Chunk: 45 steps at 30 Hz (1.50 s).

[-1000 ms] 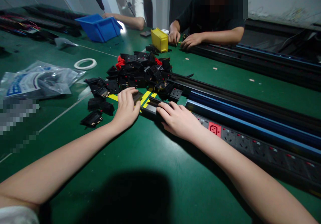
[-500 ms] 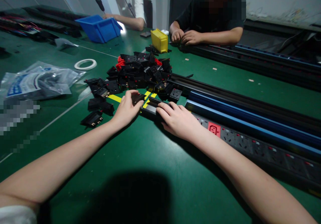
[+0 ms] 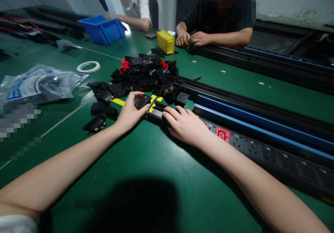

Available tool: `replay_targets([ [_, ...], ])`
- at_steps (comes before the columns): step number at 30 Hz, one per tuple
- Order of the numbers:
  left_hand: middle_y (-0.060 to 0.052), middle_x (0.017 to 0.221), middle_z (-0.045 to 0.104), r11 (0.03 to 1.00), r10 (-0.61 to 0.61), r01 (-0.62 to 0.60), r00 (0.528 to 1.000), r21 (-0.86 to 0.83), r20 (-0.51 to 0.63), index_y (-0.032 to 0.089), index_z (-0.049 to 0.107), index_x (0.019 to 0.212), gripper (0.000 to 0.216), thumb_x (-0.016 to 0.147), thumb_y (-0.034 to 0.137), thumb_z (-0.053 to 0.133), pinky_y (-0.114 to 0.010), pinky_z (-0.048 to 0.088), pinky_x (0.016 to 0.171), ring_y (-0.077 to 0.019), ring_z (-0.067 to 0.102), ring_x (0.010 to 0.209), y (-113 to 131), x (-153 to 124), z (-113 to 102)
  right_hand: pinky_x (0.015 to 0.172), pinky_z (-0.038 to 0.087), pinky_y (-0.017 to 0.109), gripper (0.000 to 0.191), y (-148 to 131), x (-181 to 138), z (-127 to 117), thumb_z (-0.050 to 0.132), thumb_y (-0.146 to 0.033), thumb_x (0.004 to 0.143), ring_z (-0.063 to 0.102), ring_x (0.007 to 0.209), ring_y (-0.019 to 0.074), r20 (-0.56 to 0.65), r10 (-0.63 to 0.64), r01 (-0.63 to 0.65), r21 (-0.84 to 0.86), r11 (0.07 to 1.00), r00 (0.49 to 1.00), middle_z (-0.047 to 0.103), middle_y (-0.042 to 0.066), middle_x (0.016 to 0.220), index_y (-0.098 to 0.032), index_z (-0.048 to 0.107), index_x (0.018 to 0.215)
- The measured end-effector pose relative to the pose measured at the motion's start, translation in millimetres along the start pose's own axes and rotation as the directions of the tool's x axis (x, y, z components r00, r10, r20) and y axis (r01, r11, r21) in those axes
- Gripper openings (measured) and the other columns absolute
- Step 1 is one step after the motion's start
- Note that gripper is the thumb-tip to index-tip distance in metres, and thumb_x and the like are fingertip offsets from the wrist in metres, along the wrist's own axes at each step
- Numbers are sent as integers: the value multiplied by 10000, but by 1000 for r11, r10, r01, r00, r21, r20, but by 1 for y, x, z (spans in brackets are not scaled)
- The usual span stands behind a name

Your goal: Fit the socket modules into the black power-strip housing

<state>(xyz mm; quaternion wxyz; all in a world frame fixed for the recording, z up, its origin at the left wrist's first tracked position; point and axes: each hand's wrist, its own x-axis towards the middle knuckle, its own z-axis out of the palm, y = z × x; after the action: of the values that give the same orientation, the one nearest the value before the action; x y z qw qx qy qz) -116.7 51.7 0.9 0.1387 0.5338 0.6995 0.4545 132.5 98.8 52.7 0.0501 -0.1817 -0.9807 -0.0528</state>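
Note:
Between the thumb and fingers of my left hand (image 3: 132, 109) is a black socket module (image 3: 143, 102), just off the near end of a long power strip rail (image 3: 156, 113). My right hand (image 3: 184, 123) lies over that rail with its fingers curled across it, gripping it near the end. Farther right the same power strip carries a row of black sockets (image 3: 255, 146) and one red socket (image 3: 222, 134). Yellow tape strips (image 3: 153, 102) mark the green table by the rail end. A heap of loose black socket modules (image 3: 146, 73), with some red ones, lies just beyond my hands.
Blue-edged rails (image 3: 235, 121) lie behind the power strip. On the left are a clear plastic bag (image 3: 44, 83) and a white tape roll (image 3: 88, 66). A blue bin (image 3: 103, 29) and a yellow bin (image 3: 166, 42) stand farther back. Two people sit across the table.
The socket module in my left hand has tilted so more of its top face shows. My right hand stays almost still on the rail.

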Motion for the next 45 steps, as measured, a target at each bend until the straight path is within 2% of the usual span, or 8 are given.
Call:
replay_targets([
  [4,-73,1203,625,998,-10,6,998,-66,-62,238,525,1145,493,726,369,748,-438,467,1042,-256,591,1179,-6,4,0,849,536,436,410,0,0,0,456,-234,992,529,1229,338,-3,-1,1,0,1000,1000,490,132,1523,-151,489,1392],
  [10,-91,1179,676,956,-87,111,992,-273,95,224,487,1103,514,701,375,768,-482,489,1009,-265,643,1113,-3,5,1,853,529,427,409,0,0,1,463,-249,997,530,1233,331,2,0,0,3,1000,1000,488,148,1521,-157,491,1394],
  [16,-76,1117,648,915,-170,189,982,-357,84,211,535,1137,396,828,447,605,-443,527,946,-240,644,1058,-3,5,3,844,535,429,409,0,0,0,448,-244,1000,528,1243,340,2,-2,2,-2,1000,1000,484,146,1526,-151,486,1396],
  [19,-84,1160,642,922,-148,170,985,-347,91,203,559,1186,428,827,427,620,-457,489,1022,-248,622,1123,-2,5,3,842,536,427,407,0,0,0,449,-234,997,531,1240,339,2,-1,1,-2,1000,1000,488,141,1523,-150,488,1393],
  [23,-97,1251,642,962,-80,106,991,-251,111,189,593,1256,468,862,441,619,-468,441,1085,-265,591,1187,4,3,0,836,541,430,394,0,0,-1,439,-230,1000,530,1236,337,-5,-1,1,2,1000,1000,498,128,1515,-151,496,1382],
  [29,-86,1169,684,967,-67,103,985,-232,158,182,635,1239,467,899,498,578,-416,499,968,-254,628,1065,7,6,-2,842,543,436,403,0,-1,0,439,-233,1001,528,1240,343,-11,-5,5,-1,1000,1000,497,132,1516,-149,487,1392],
  [36,-68,1108,689,935,-136,188,973,-300,185,178,666,1195,445,913,502,545,-369,482,922,-231,617,1003,12,9,1,841,541,439,409,0,-1,2,456,-249,1000,525,1252,355,-17,-8,8,-3,1000,1000,495,145,1518,-151,490,1395],
  [45,-56,981,669,882,-252,282,959,-378,128,177,678,1100,429,862,525,595,-340,484,805,-204,592,860,12,11,6,828,539,421,392,0,0,-1,450,-235,994,534,1239,343,-11,-3,3,-6,1000,1000,509,139,1501,-153,504,1373],
])
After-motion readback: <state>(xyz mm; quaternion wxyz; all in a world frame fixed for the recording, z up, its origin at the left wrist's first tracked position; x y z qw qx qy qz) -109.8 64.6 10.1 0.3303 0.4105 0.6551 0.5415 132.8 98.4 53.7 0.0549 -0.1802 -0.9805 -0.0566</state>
